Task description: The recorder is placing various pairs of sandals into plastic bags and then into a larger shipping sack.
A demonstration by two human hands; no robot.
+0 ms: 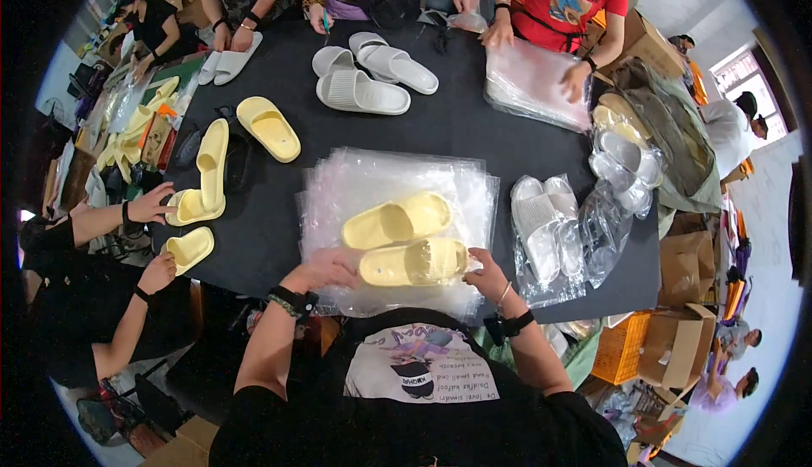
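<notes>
Two yellow slippers lie in front of me on a stack of clear plastic bags (317, 200). The far slipper (382, 223) rests at a slant. Nearer to me, the other yellow slipper (402, 266) lies crosswise, with clear film glinting over its right end. My right hand (486, 274) is closed at that end, pinching a clear plastic bag (470, 262). At the opposite end, my left hand (328, 269) is beside the near slipper, low over the bags. Its fingers are blurred, so their grip does not show.
Bagged grey slippers (550, 226) lie to the right, and loose grey slippers (364, 93) at the back. Left, a co-worker's hands (156, 272) handle yellow slippers (190, 251). Across the black table (457, 133), a person in red touches more bags (533, 78). An orange crate (622, 344) stands lower right.
</notes>
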